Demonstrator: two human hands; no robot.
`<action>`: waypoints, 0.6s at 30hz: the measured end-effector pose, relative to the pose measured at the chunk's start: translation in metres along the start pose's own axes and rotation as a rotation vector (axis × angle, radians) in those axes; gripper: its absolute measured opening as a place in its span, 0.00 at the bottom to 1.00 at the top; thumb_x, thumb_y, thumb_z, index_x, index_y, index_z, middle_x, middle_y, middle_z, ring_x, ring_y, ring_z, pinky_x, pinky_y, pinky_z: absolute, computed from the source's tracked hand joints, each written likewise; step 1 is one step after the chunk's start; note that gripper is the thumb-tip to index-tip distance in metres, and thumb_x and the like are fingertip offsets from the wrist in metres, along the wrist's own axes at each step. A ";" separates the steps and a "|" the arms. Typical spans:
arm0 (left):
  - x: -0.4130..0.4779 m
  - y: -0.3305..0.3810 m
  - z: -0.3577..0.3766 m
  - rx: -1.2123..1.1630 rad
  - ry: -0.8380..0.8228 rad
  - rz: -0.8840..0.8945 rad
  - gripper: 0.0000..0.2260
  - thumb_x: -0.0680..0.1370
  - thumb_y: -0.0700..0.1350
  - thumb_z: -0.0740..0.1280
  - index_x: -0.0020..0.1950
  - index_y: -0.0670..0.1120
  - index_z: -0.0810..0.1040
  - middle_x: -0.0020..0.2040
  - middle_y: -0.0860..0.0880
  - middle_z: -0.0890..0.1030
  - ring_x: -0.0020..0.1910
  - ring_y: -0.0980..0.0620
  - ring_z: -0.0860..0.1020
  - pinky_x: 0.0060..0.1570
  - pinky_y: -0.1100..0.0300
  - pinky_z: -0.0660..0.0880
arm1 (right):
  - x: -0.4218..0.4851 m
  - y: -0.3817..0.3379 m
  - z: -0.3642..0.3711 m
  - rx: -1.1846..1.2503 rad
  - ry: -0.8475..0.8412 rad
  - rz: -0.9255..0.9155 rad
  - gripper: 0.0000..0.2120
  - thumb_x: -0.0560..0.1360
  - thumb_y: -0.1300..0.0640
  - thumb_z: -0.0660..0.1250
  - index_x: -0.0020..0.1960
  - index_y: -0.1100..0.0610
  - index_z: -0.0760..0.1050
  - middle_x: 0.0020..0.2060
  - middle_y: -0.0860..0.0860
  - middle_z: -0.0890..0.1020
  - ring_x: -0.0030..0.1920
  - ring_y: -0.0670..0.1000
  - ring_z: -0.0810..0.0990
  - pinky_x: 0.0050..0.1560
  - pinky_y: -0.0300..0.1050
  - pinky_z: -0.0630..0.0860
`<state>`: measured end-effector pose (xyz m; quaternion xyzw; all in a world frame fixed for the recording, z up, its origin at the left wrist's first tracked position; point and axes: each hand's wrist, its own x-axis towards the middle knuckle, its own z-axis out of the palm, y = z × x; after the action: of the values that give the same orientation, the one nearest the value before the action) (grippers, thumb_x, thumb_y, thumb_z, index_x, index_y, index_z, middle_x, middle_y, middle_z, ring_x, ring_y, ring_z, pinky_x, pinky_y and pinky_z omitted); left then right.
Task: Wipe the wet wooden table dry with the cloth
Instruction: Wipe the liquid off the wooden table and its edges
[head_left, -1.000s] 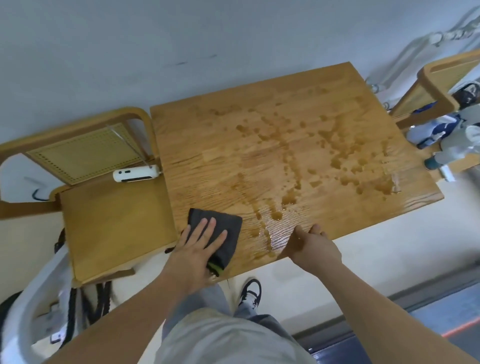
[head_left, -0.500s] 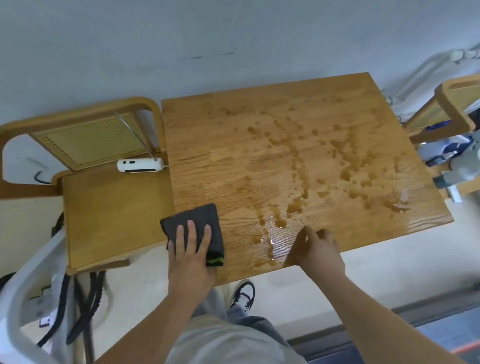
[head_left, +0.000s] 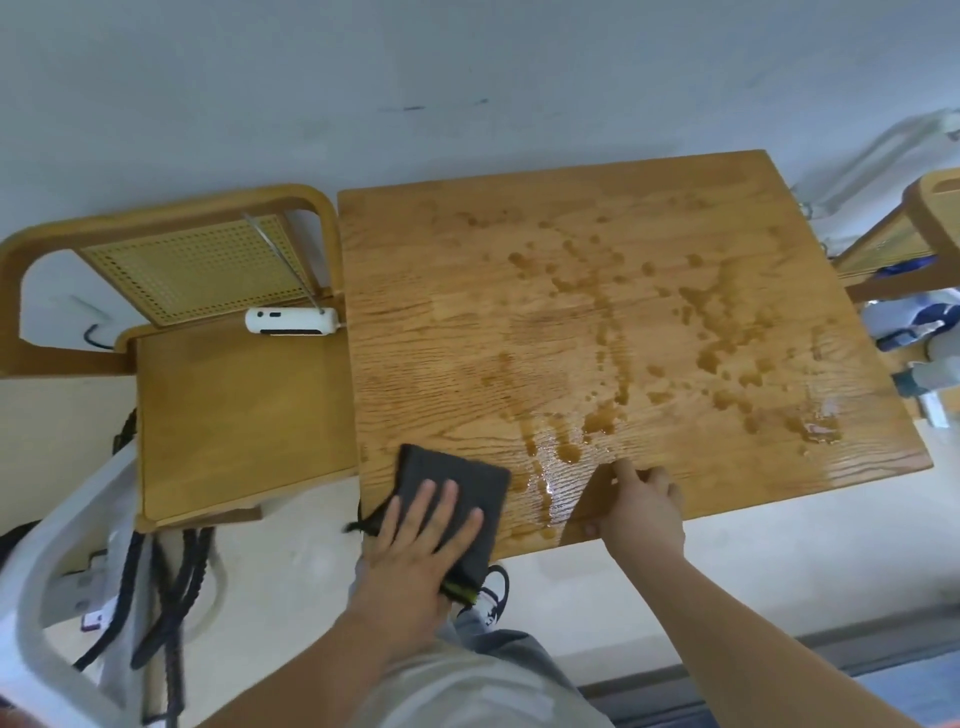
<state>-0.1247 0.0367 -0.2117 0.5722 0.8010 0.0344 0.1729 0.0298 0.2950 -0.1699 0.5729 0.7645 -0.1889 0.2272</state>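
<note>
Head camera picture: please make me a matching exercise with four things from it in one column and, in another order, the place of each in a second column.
Things
1. cloth
2. white device
3. right hand
4. water drops

Places
a. lies on the chair seat
b. holds the near edge of the table
c. under the flat left hand, at the table's near left corner
d. spread over the middle and right of the table

Pairs: 1-c, 2-a, 3-b, 4-d
</note>
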 end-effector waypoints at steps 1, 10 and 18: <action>-0.001 -0.011 -0.006 0.041 -0.027 0.116 0.48 0.67 0.51 0.70 0.84 0.56 0.50 0.85 0.47 0.50 0.83 0.43 0.47 0.77 0.39 0.47 | 0.000 0.001 0.001 0.000 0.006 -0.011 0.37 0.70 0.53 0.79 0.73 0.46 0.64 0.72 0.60 0.63 0.72 0.63 0.61 0.52 0.54 0.79; 0.008 0.024 -0.004 -0.076 -0.006 -0.365 0.47 0.68 0.57 0.70 0.84 0.53 0.53 0.84 0.43 0.52 0.83 0.38 0.48 0.77 0.37 0.49 | 0.001 0.000 -0.002 -0.032 -0.023 0.007 0.43 0.71 0.52 0.79 0.80 0.46 0.60 0.77 0.61 0.60 0.77 0.65 0.57 0.57 0.56 0.80; 0.019 0.002 -0.014 0.029 -0.075 -0.327 0.49 0.70 0.55 0.75 0.84 0.54 0.50 0.84 0.47 0.50 0.83 0.42 0.49 0.78 0.39 0.56 | -0.002 0.009 -0.002 0.010 0.005 -0.034 0.42 0.71 0.48 0.78 0.79 0.42 0.60 0.79 0.58 0.60 0.77 0.62 0.57 0.58 0.55 0.79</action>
<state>-0.1324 0.0569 -0.2030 0.4375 0.8768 -0.0270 0.1976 0.0386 0.2972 -0.1670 0.5614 0.7738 -0.1952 0.2190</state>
